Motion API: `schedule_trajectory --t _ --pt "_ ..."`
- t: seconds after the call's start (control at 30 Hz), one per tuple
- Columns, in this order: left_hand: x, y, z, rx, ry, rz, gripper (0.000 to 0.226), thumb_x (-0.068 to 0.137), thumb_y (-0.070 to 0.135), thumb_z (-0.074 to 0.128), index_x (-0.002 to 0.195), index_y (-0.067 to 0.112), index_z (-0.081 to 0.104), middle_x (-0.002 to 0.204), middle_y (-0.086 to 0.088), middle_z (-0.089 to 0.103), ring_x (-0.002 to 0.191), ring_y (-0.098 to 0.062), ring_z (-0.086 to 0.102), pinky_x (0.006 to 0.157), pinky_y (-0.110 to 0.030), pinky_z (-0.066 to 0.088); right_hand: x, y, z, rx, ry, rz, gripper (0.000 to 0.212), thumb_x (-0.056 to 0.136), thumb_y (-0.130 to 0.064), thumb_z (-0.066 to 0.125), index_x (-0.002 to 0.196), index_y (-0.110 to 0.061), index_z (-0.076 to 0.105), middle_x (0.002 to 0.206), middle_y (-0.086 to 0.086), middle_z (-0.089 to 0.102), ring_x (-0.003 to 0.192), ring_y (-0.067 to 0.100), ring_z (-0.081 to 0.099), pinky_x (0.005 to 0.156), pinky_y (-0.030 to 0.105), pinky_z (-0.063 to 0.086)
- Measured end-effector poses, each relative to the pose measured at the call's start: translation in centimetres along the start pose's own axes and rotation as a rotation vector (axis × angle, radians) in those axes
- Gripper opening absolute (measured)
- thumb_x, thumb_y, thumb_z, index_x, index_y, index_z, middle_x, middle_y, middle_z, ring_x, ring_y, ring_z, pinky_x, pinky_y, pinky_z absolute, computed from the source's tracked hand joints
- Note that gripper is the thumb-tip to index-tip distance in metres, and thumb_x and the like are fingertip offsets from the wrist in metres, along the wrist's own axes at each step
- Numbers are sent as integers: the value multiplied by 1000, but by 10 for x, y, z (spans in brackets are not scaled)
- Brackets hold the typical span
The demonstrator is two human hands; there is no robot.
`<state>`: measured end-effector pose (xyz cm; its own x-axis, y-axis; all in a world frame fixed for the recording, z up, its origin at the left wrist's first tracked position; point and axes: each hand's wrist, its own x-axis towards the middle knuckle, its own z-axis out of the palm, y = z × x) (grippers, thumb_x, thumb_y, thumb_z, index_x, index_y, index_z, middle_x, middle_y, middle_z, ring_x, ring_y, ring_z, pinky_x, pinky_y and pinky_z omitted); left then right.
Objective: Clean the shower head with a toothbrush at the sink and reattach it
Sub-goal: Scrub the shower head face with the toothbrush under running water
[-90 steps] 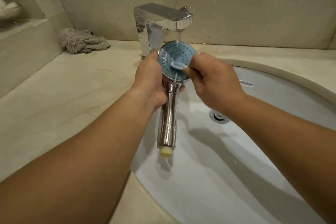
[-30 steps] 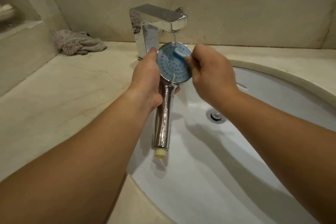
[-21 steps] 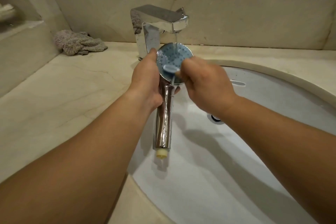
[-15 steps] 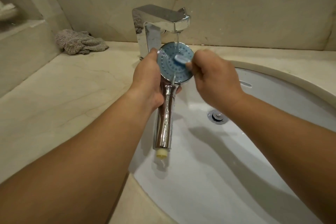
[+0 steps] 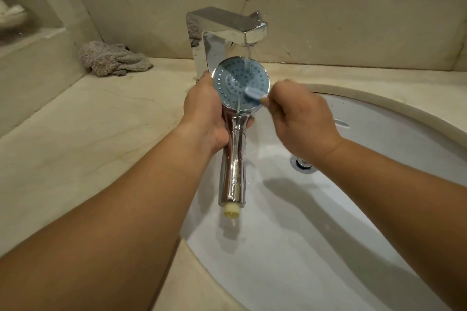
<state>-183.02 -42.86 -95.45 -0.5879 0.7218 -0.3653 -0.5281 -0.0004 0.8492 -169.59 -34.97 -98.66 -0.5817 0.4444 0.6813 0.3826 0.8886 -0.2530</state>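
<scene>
Water is running into the sink [image 5: 379,222]; left hand [image 5: 206,113] is gripping the wet chrome shower head [image 5: 240,83], right hand [image 5: 298,118] pinching the toothbrush [image 5: 254,94] against its blue face.

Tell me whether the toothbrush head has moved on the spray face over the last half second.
Yes. The toothbrush head has slid down from the upper right to the lower right of the spray face, away from the faucet spout.

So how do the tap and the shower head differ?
The tap is boxy and fixed to the counter; the shower head is round with a blue face, held by the left hand. Water pours from the tap onto the shower head. Both are shiny chrome.
</scene>
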Motion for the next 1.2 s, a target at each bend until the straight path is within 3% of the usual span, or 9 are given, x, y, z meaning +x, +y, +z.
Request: schedule_trajectory --t 0.07,0.17,0.3,0.53,0.63,0.8,0.97,1.1,1.2 --pt "-1 0 0 -10 7 1 52 108 48 36 124 12 70 107 -17 79 74 -28 73 63 -39 58 -3 -2 1 -10 -7 -71 25 98 -25 46 83 -7 54 72 2 47 55 22 40 46 29 32" --pt "-2 -1 1 1 20 12 50 108 48 35 123 15 69 106 -16 79 78 -30 75 64 -40 58 3 5 -1 53 55 108 22 99 -25 48 81 -11 49 72 1 45 56 24 41 47 37 39" --pt "-3 1 1 11 12 17 49 106 46 39 122 12 71 107 -19 78 79 -32 72 66 -41 58 -7 -2 3 -3 -6 -79 27 99 -26 45 82 -7 53 73 4 50 56 24 43 46 33 37" --pt "-5 -1 5 75 -21 -19 49 104 56 43 123 19 69 108 -10 79 93 -33 75 73 -44 59 14 17 -4 58 40 309 23 100 -28 47 82 -13 46 69 -4 43 65 23 42 54 33 29" --pt "-11 -2 7 124 -29 -25 45 105 56 43 120 21 68 102 -8 80 90 -31 77 75 -44 61 26 14 -5 39 28 361 22 100 -29 47 86 -13 48 69 -4 46 69 23 45 56 33 31" --pt "-9 -3 7 172 -81 -14 50 106 51 40 117 14 71 101 -9 81 92 -28 75 84 -44 56 34 -9 -9 -1 -32 251 18 98 -28 48 84 -16 45 80 2 50 70 21 45 51 30 31" --pt "-4 -2 5 132 -186 0 37 102 35 42 87 15 70 78 -5 71 75 -24 63 75 -40 47 23 -21 -4 -40 -69 -76 15 90 -27 44 84 -14 50 76 3 49 61 24 43 49 34 35" --pt "-5 -3 6 201 -174 26 41 103 39 45 110 11 73 96 -11 75 82 -30 67 75 -42 50 27 -4 -11 -29 -2 128 15 95 -23 48 82 -19 42 78 2 47 66 24 44 55 31 27" --pt "-4 -3 5 160 -168 12 45 104 41 41 114 11 73 89 -10 76 76 -26 68 75 -39 50 12 -12 -4 -36 -64 -78 14 92 -18 51 80 -13 47 76 7 52 58 27 45 47 34 38"
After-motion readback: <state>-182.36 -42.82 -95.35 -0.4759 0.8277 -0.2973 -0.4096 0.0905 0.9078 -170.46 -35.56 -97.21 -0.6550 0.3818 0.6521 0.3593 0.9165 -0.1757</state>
